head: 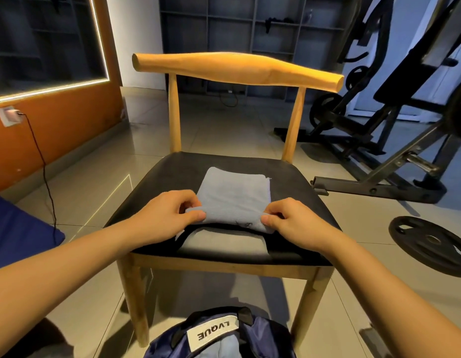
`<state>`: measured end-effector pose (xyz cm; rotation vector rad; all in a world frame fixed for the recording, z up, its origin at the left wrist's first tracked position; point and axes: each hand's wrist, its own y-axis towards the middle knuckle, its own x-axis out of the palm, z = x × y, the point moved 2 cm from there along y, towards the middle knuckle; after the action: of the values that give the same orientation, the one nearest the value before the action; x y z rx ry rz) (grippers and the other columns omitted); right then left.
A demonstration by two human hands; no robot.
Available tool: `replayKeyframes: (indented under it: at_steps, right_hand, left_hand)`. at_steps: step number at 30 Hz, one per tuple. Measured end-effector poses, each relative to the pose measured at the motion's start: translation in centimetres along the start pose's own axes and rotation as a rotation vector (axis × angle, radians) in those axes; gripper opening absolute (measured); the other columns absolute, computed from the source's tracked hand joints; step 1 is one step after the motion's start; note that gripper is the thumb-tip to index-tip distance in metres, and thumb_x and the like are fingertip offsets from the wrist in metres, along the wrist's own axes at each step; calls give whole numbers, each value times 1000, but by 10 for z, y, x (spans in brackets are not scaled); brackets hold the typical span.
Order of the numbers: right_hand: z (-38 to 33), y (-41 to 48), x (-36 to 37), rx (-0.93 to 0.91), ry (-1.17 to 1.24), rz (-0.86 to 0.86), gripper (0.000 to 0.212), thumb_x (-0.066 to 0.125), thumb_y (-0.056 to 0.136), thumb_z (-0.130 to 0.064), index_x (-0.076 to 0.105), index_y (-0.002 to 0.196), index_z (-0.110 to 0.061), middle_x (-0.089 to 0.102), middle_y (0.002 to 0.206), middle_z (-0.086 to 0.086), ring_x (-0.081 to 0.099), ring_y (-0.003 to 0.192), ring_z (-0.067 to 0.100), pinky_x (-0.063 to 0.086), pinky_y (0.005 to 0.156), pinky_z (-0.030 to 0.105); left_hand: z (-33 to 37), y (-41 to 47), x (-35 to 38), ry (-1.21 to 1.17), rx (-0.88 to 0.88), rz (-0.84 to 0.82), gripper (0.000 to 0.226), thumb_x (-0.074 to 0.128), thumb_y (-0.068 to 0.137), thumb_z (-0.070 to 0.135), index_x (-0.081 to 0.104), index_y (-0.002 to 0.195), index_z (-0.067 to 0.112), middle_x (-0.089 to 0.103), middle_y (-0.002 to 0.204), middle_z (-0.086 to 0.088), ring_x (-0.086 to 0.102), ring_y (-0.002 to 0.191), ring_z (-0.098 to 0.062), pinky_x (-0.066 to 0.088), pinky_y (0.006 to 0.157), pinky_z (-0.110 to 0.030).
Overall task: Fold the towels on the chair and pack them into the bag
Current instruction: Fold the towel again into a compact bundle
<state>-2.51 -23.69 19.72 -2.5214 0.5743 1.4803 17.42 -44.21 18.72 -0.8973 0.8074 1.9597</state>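
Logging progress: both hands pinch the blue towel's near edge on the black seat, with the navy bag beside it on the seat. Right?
No. The head view shows the navy bag on the floor before the chair; the left hand and right hand do pinch the blue towel.

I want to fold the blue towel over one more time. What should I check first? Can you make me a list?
1. Left hand pinches the near edge of the blue towel: ok.
2. Right hand pinches the same edge at the other corner: ok.
3. The far part of the towel lies flat on the chair seat: ok.
4. The far corners line up: not ok, the right one sticks out a little.
5. The bag sits on the floor just in front of the chair: ok.
6. The bag has room for this towel: cannot tell, only its top shows.
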Motion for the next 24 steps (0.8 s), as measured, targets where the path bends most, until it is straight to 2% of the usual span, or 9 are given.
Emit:
replayKeyframes:
  at_steps: [2,4,6,9,12,14,16,20,24]
  right_hand:
    - [-2,2,1,49,58,18,35,55,102,-30,60,68,-21,58,64,-2,50,62,15,45,66,35]
    - [-2,5,4,92,67,124,21,59,99,-36,61,82,-25,66,74,-3,61,71,16,51,70,38]
    - [-2,6,6,88,-27,263,16,64,96,-40,58,88,-28,63,82,-6,60,76,14,49,66,33]
    - [-8,5,9,-35,-109,341,6,65,96,-31,62,91,-28,53,92,-11,53,83,11,43,68,29]
    - [-10,3,12,-156,-198,378,5,63,96,-23,67,93,-23,61,92,-7,55,87,16,49,79,39]
    - [-9,-1,10,-192,-240,354,11,64,96,-35,67,96,-24,62,93,-9,56,87,15,48,82,38]
    - [-8,-5,10,-214,-294,288,26,68,92,-47,65,106,-26,62,99,-11,54,90,12,45,84,34]
    - [-7,-4,9,-179,-257,282,26,69,94,-38,65,114,-22,65,107,-6,56,98,17,43,87,33]
    - [-4,3,5,-85,-157,187,17,68,95,-35,66,108,-24,65,99,-7,57,91,15,41,76,27]
  left_hand:
    - [-4,4,1,-97,-76,12,14,69,94,40,62,96,27,67,81,1,62,73,-13,49,66,-22]
    - [-6,8,2,-134,-117,36,13,68,94,39,65,95,26,69,80,0,64,73,-14,54,69,-26]
    - [-8,12,4,-102,-119,97,13,67,95,41,68,92,28,71,85,5,66,80,-14,56,74,-28]
    - [-9,18,7,-103,-96,186,13,70,93,40,70,92,27,69,89,11,64,83,-10,47,70,-21]
    - [-12,24,7,-136,-64,187,12,71,92,37,73,92,25,70,86,11,64,80,-8,45,69,-18]
    - [-15,26,7,-140,-45,176,12,72,92,36,76,92,24,70,86,11,64,79,-8,47,69,-20]
    - [-19,29,5,-130,-21,168,13,71,93,36,78,92,25,69,85,10,64,80,-10,53,73,-27]
    - [-18,25,-2,-147,108,89,12,70,91,39,79,90,31,70,85,10,66,83,-11,54,74,-27]
    - [-14,20,-5,-126,146,-22,22,77,78,52,78,96,38,66,94,13,64,91,-9,54,76,-25]
